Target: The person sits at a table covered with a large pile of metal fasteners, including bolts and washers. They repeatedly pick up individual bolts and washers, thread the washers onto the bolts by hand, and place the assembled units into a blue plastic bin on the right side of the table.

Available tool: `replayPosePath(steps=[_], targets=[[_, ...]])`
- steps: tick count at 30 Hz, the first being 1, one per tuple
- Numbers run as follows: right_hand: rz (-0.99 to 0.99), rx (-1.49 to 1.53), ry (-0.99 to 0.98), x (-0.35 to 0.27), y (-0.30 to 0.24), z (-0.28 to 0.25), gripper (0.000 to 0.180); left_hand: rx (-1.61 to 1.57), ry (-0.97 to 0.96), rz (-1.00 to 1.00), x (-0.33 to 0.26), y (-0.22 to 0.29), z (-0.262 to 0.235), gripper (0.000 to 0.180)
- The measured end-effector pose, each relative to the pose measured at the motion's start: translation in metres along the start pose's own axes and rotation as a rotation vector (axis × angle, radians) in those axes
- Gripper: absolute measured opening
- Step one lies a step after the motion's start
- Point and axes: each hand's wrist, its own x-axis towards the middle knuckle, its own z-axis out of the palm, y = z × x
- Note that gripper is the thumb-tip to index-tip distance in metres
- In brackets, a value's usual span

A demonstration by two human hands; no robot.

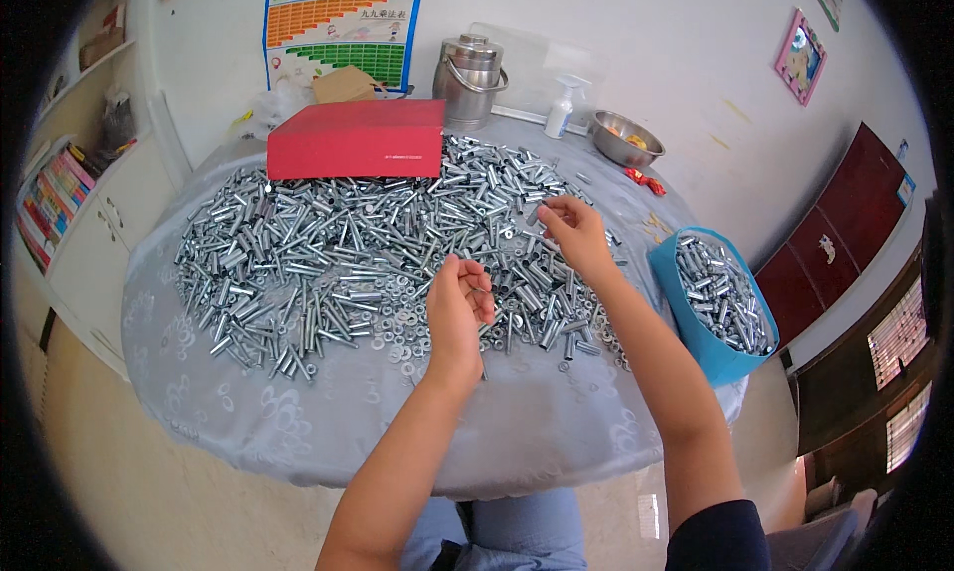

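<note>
The left hand (459, 303) hovers curled over the near edge of a heap of metal sleeves and washers (368, 243); its fingers are closed on a small silvery piece, too small to tell which way it points. The right hand (574, 233), farther back toward the worktop's right edge, pinches a short metal sleeve (537, 213) lying roughly crosswise. The round worktop (328, 412) wears a grey patterned cloth. A red box (356, 139) sits at the far edge, a blue bag (715, 303) of sleeves at the right edge.
</note>
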Motion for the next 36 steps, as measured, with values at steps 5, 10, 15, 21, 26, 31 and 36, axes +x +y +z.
replayPosePath(steps=[5,10,15,21,26,31,36], targets=[[0.209,-0.254,-0.106,0.019,0.0,0.004,0.028,-0.116,-0.018,0.055,-0.001,0.007,-0.003,0.035],[0.319,-0.421,-0.215,0.031,0.011,0.013,0.03,-0.082,-0.035,0.103,-0.001,0.009,-0.003,0.036],[0.367,-0.631,-0.271,0.043,0.025,0.022,0.038,-0.138,-0.028,0.08,0.0,0.014,-0.004,0.038],[0.327,-0.692,-0.238,0.055,0.02,0.016,0.044,-0.167,-0.036,0.046,-0.002,0.016,-0.004,0.039],[0.26,-0.847,-0.239,0.063,0.026,0.006,0.044,-0.169,-0.018,0.022,-0.001,0.018,-0.005,0.039],[0.282,-1.08,-0.32,0.067,0.033,0.0,0.045,-0.212,-0.009,-0.003,-0.003,0.02,-0.003,0.04],[0.327,-1.057,-0.294,0.064,0.033,0.002,0.049,-0.193,0.013,-0.001,-0.004,0.022,-0.002,0.042]])
